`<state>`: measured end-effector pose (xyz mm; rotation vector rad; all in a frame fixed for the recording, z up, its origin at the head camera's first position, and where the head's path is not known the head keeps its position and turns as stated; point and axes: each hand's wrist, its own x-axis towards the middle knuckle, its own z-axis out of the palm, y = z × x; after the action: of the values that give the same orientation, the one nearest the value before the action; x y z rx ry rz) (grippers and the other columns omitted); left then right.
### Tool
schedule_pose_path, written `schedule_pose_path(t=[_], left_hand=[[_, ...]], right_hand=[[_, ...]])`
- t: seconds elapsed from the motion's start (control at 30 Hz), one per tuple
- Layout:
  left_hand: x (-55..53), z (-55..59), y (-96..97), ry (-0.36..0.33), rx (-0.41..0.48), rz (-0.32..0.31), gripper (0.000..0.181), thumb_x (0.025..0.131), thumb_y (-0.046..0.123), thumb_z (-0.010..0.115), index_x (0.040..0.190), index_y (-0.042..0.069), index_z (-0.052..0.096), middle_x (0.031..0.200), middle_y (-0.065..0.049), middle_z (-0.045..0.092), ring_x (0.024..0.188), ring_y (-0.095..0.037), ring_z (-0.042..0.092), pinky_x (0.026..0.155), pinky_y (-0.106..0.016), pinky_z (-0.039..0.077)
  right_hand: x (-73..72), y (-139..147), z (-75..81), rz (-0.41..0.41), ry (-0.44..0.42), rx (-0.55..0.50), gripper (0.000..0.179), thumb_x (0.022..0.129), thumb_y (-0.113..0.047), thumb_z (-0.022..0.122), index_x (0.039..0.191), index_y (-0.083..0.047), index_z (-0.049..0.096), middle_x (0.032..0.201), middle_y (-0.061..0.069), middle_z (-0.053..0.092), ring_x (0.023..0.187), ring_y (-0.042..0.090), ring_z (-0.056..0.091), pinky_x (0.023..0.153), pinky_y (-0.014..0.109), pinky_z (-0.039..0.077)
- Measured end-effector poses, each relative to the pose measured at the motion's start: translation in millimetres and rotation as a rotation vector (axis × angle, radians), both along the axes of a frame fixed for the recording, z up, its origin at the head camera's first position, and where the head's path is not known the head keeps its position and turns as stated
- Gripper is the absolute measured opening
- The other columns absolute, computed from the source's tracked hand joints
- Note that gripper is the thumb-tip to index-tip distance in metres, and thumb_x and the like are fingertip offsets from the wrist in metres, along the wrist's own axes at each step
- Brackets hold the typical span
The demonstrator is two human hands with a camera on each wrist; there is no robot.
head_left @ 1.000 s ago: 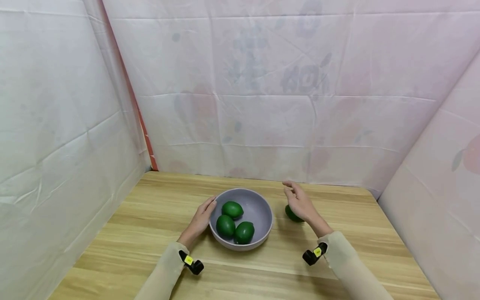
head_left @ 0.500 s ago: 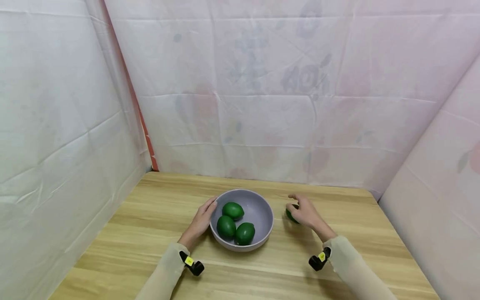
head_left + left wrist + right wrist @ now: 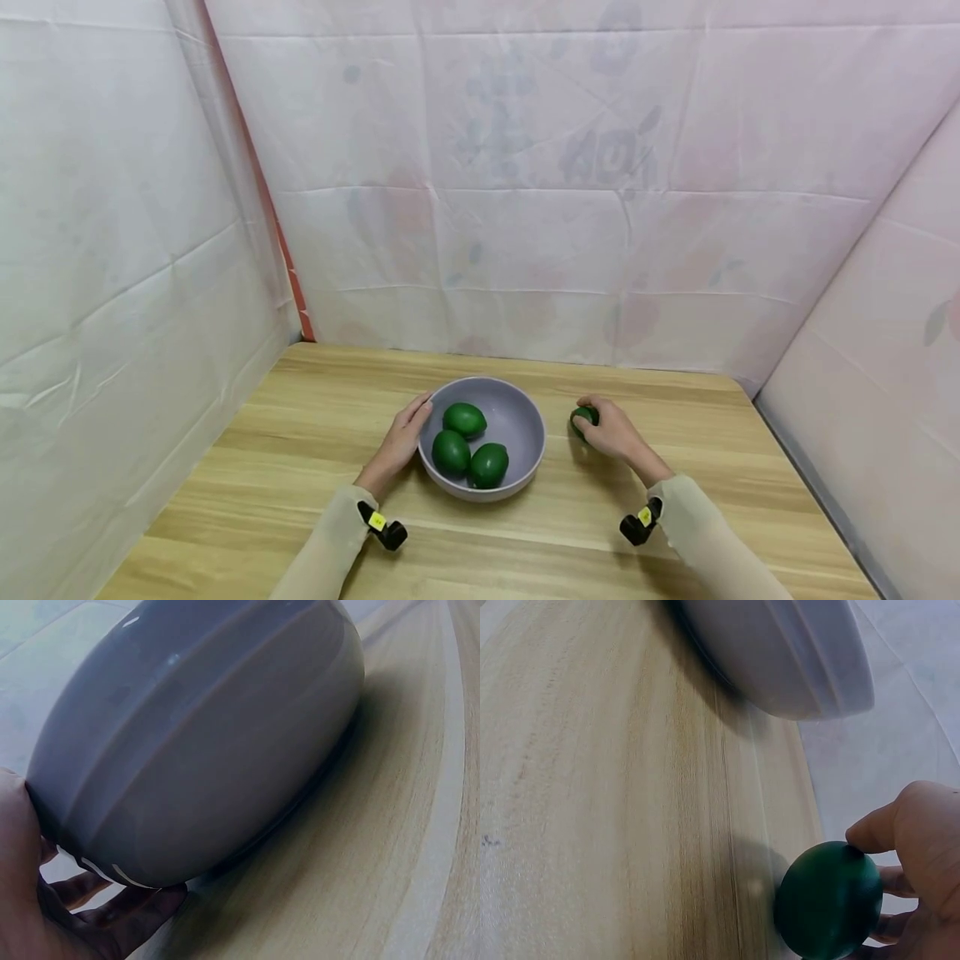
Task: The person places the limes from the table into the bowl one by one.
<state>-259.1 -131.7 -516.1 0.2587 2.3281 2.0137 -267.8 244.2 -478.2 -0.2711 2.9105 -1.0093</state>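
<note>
A round grey-purple bowl (image 3: 517, 417) stands on the table with three green limes (image 3: 464, 421) in it. At its left side my left hand (image 3: 401, 437) holds the bowl, thumb at the rim. The left wrist view shows the fingers (image 3: 142, 915) curled against the bowl's outer wall (image 3: 217, 750). To the right of the bowl, my right hand (image 3: 611, 429) grips another lime (image 3: 582, 422) between thumb and fingers. In the right wrist view, this lime (image 3: 829, 900) is close over the wood, the thumb on its upper side and the other fingers partly hidden behind it.
The wooden table (image 3: 300, 500) has its back edge against a hanging pale cloth (image 3: 525, 250) with faded prints. Similar cloth walls rise at the left (image 3: 112, 250) and right (image 3: 885, 333). A small black camera is strapped on each wrist.
My right hand has come down over the lone lime, and its thumb and fingers have closed round it. The left hand and the bowl have stayed in place.
</note>
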Motion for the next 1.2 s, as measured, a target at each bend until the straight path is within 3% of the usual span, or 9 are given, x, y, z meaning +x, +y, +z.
schedule_pose_path(t=[0.3, 0.53, 0.7, 1.2], left_hand=[[-3.0, -3.0, 0.2, 0.014, 0.003, 0.003, 0.051, 0.111, 0.034, 0.039, 0.153, 0.006, 0.044, 0.159, -0.017, 0.043, 0.152, -0.035, 0.035, 0.124, -0.053, 0.027], [-3.8, -3.7, 0.1, 0.017, 0.005, 0.006, 0.05, 0.111, 0.034, 0.04, 0.152, 0.006, 0.045, 0.159, -0.018, 0.044, 0.151, -0.036, 0.037, 0.123, -0.053, 0.029], [-2.7, -3.6, 0.4, 0.008, 0.01, 0.006, 0.049, 0.111, 0.033, 0.04, 0.152, 0.006, 0.045, 0.158, -0.017, 0.045, 0.151, -0.035, 0.037, 0.123, -0.053, 0.03], [-5.1, -5.7, -0.3, 0.019, 0.019, 0.009, 0.051, 0.11, 0.033, 0.041, 0.152, 0.004, 0.044, 0.159, -0.018, 0.044, 0.151, -0.036, 0.036, 0.123, -0.053, 0.029]], right_hand=[[0.1, 3, 1.2, 0.01, -0.008, 0.027, 0.043, 0.104, -0.021, 0.054, 0.139, 0.005, 0.054, 0.134, 0.03, 0.059, 0.115, 0.042, 0.062, 0.091, 0.056, 0.051], [-0.4, 5, 4.6, 0.012, -0.022, 0.009, 0.045, 0.106, -0.023, 0.051, 0.141, 0.006, 0.051, 0.138, 0.033, 0.056, 0.126, 0.052, 0.055, 0.102, 0.063, 0.047], [-2.0, 7, 8.6, 0.015, -0.024, 0.0, 0.046, 0.107, -0.024, 0.049, 0.141, 0.008, 0.05, 0.133, 0.035, 0.058, 0.116, 0.047, 0.061, 0.093, 0.058, 0.052], [-18.1, 14, 40.6, 0.016, 0.006, -0.074, 0.053, 0.109, -0.03, 0.044, 0.148, 0.005, 0.041, 0.139, 0.038, 0.049, 0.118, 0.049, 0.059, 0.09, 0.055, 0.055]])
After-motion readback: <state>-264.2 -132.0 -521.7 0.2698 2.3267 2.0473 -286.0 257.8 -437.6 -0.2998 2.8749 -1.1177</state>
